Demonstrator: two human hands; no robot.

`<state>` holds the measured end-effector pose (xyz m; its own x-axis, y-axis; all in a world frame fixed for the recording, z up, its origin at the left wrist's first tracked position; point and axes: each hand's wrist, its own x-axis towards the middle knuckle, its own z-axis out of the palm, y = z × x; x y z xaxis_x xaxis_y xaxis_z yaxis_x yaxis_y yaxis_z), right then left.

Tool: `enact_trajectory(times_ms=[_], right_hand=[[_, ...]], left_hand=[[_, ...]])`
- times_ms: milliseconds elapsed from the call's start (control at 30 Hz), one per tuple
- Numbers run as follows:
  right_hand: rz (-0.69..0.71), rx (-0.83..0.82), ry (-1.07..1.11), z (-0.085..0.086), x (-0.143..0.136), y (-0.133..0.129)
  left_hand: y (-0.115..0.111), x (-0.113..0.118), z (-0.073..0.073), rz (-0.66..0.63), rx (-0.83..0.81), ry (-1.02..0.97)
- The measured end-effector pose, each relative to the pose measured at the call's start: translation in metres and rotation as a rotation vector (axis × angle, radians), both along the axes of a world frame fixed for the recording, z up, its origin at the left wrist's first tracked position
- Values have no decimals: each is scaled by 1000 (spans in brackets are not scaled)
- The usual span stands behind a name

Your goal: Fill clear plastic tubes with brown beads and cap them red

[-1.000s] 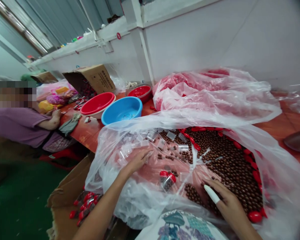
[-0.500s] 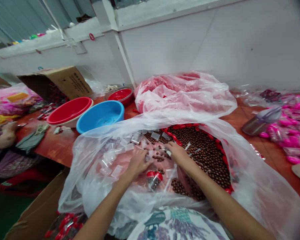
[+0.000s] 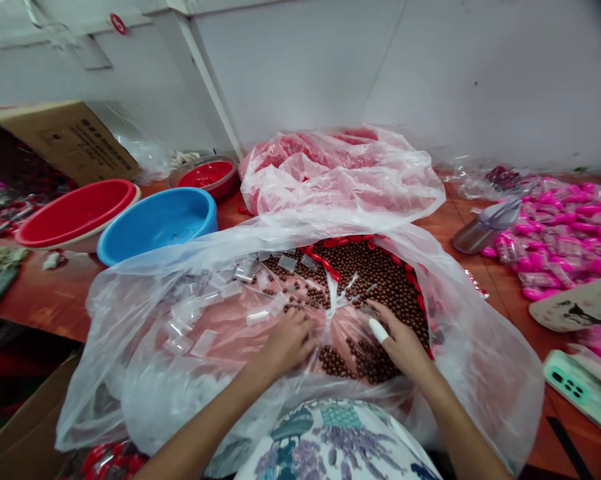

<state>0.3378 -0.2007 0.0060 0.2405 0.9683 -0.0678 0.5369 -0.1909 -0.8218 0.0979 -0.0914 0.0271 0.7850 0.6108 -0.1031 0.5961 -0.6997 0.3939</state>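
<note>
My left hand (image 3: 291, 340) is over the pinkish sheet, its fingers loosely bent and a little apart, with nothing visible in them. My right hand (image 3: 400, 340), with a white cover (image 3: 378, 330) on one digit, reaches into the brown beads (image 3: 390, 280). Its fingers are closed around what looks like a small clear plastic box, mostly hidden by the beads and fingers. Several empty clear boxes (image 3: 203, 343) lie left of my left hand. A white twisted tie of plastic (image 3: 333, 297) stands between the hands. Red ribbon-like pieces (image 3: 325, 263) edge the bead pile.
Clear plastic sheeting (image 3: 125, 320) surrounds the work. Behind it are a blue basin (image 3: 155, 223), a red basin (image 3: 75, 213) and a bag of red pieces (image 3: 340, 173). A tumbler (image 3: 485, 227), pink packets (image 3: 565, 233) and a phone (image 3: 583, 390) lie right. A cardboard box (image 3: 95, 147) stands back left.
The view has swung right. My right hand has moved right and nearer, into the beads. The two red-capped jars by my left hand are out of sight.
</note>
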Motion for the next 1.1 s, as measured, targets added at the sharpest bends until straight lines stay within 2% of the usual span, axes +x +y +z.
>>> enact_trajectory(times_ms=[100,200,300,400,533,667,833,1000,1100], right_hand=[[62,-49,81,2,-2,-34],[123,-37,140,6,-12,-54],[134,-7,146,11,-19,-59],[115,33,121,11,-18,-59],[-33,66,130,2,-7,-64],[-146,18,183,-7,3,-71],[-91,15,91,-8,-5,-66],[57,134,-20,-8,-10,-53],[-38,165,-93,-11,9,-47]], left_hand=[[-13,13,-10,-26,-84,41],[-10,28,-13,-14,-158,-55],[1,55,-10,-26,-148,-92],[10,87,-10,-59,-59,-11],[14,117,-18,-97,-9,29],[12,130,-29,-107,-40,-65],[6,144,-41,-55,-151,-208],[3,152,-46,-14,-179,-292],[1,152,-48,-3,-188,-331]])
